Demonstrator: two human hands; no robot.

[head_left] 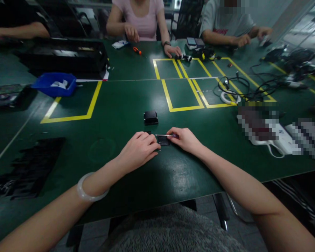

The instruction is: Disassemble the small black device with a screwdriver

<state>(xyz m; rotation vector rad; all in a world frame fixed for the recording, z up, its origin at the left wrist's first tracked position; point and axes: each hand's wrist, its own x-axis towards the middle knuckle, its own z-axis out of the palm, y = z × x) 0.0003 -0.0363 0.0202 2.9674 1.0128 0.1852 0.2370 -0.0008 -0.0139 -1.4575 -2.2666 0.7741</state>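
Observation:
In the middle of the green table, my left hand (140, 148) lies with its fingers curled over a small black plastic part (164, 141). My right hand (184, 139) pinches a thin screwdriver (164, 135), its metal shaft pointing left across the top of that part. The screwdriver's tip reaches toward my left fingertips. Just beyond my hands sits a small black block-like piece (150, 117), apart from both. What lies under my left fingers is mostly hidden.
Flat black parts (39, 161) lie at the left. A blue bin (55, 84) holds white pieces, beside a long black case (65, 56). Cables (252, 87) and a white power strip (286, 138) lie at the right. Several people sit across the table, near an orange tool (137, 50).

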